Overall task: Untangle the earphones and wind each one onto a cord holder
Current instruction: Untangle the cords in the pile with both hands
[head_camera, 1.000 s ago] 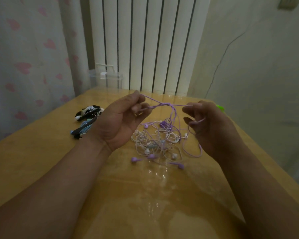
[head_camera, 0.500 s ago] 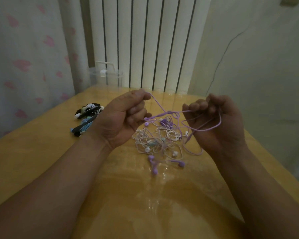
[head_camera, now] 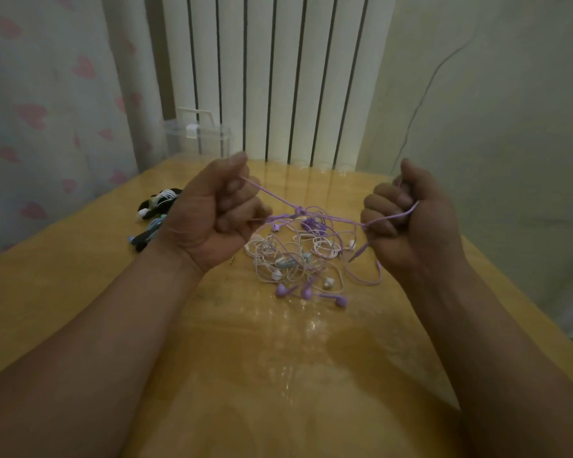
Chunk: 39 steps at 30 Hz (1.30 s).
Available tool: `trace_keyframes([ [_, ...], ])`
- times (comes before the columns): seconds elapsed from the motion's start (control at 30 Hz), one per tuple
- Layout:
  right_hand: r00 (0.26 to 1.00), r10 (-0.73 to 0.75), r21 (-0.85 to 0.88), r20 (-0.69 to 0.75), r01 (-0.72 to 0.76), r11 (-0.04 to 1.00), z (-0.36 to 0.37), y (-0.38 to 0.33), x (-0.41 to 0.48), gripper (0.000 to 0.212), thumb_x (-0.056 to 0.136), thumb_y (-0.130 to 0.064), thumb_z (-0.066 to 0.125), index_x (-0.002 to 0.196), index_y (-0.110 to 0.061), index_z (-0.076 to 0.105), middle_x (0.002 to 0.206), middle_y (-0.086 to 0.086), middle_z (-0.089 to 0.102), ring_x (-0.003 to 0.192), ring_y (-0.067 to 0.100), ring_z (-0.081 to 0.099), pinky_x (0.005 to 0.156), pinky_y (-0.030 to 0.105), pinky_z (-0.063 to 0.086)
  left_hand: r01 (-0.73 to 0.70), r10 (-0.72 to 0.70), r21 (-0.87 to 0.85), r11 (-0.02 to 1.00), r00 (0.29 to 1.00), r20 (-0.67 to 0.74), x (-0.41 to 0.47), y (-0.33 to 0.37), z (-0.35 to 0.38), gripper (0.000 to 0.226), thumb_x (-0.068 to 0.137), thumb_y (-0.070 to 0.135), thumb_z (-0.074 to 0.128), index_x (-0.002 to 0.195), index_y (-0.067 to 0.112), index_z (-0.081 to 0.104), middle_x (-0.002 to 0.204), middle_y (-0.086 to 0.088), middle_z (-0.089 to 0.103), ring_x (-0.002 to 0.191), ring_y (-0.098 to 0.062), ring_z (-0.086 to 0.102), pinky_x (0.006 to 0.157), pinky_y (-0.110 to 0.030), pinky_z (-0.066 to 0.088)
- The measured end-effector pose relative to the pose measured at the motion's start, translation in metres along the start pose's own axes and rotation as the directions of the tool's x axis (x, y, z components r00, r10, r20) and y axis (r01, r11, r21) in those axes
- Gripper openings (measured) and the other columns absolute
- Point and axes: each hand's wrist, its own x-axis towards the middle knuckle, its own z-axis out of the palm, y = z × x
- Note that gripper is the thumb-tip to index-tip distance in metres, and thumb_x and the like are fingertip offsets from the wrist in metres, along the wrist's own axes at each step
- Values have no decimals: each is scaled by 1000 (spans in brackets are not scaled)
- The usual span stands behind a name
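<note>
The purple cord (head_camera: 272, 194) was pulled tight btwn both hands, up above the table, w/ a small knot (head_camera: 299, 211) near its middle. The rest of it hung down into the pile of earphones (head_camera: 295, 259), a messy heap of white, pink & purple lying on the yellow table (head_camera: 80, 285) btwn the two hands. Purple ear buds (head_camera: 306, 292) lay at the near edge of the pile.

The left hand (head_camera: 212, 216) was a fist, fingers curled round one end of the cord. The right hand (head_camera: 411, 226) was a fist too, gripping the other part, w/ a loop hanging under it.

Just behind the left hand lay wound earphones (head_camera: 156, 209), black, white & blue. Further back stood a clear box (head_camera: 199, 137), in front of a white radiator (head_camera: 278, 77). A curtain (head_camera: 47, 110) w/ pink hearts hung on the left.
</note>
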Motion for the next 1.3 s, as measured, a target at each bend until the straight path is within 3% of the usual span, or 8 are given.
trace_keyframes([
  [0.07, 998, 33, -432, 50, -9, 902, 2, 3, -5, 26, 103, -26, 57, 79, -20, 55, 56, -7, 38, 43, 7, 29, 36, 18, 24, 1, -1, -14, 1000, 1000, -18, -1, 4, -1, 27, 86, 31, 80, 75, 16, 59, 52, 8, 29, 37, -7, 21, 53, -19, 44],
  [0.13, 984, 98, -898, 149, 93, 430, 6, 10, -16, 11, 101, -31, 64, 105, -21, 67, 70, -3, 59, 53, 11, 48, 45, 21, 40, -16, 20, 55, 998, 997, -68, -1, 4, 3, 18, 95, 30, 65, 87, 15, 68, 56, 9, 39, 39, -6, 26, 47, -16, 35],
  [0.2, 944, 258, -974, 207, 173, 147, 8, 15, -23, 17, 99, -35, 67, 110, -25, 75, 80, -3, 69, 60, 11, 54, 52, 22, 44, -17, 40, 174, 985, 991, -125, 0, -1, 5, 19, 99, 26, 56, 94, 14, 70, 66, 8, 48, 44, -4, 29, 43, -16, 26],
  [0.47, 958, 252, -884, 139, 5, 468, 4, 14, -15, 40, 107, -17, 40, 109, -14, 80, 77, 9, 53, 58, 15, 37, 53, 31, 27, 76, 290, 766, 638, 898, -330, 3, -19, 12, 25, 102, 36, 63, 112, 14, 66, 108, 2, 67, 99, -15, 65, 92, -37, 55],
  [0.6, 985, 107, -899, 133, 75, 431, 5, 20, -14, 27, 108, -11, 49, 110, -16, 76, 64, -6, 63, 58, 10, 47, 55, 27, 38, 161, 615, 947, 277, 728, -304, -1, -30, 22, 41, 97, 50, 67, 90, 13, 51, 83, -3, 53, 72, -12, 51, 66, -24, 44],
  [0.7, 986, -37, -900, 165, 166, 402, 5, 24, -13, 18, 106, -14, 58, 105, -16, 76, 63, -6, 65, 58, 10, 51, 52, 23, 42, 78, 627, 981, 179, 759, -175, -4, -38, 28, 53, 98, 53, 64, 65, 14, 46, 58, 3, 40, 53, -9, 35, 54, -29, 35],
  [0.87, 960, -121, -917, 254, 279, 284, 4, 29, -15, 9, 101, -22, 68, 95, -18, 74, 66, 1, 67, 55, 6, 56, 50, 21, 43, 58, 362, 953, 297, 917, -169, -4, -51, 38, 37, 96, 56, 62, 79, 24, 72, 63, 13, 63, 60, -2, 57, 58, -23, 45],
  [1.3, 978, -166, -919, 129, 181, 350, 5, 22, -8, 23, 97, -19, 63, 74, -20, 64, 54, -14, 50, 53, 7, 42, 59, 30, 36, 63, 198, 697, 714, 937, -288, -1, -32, 31, 34, 111, 22, 46, 91, 1, 63, 82, -13, 72, 83, -27, 73, 83, -36, 63],
])
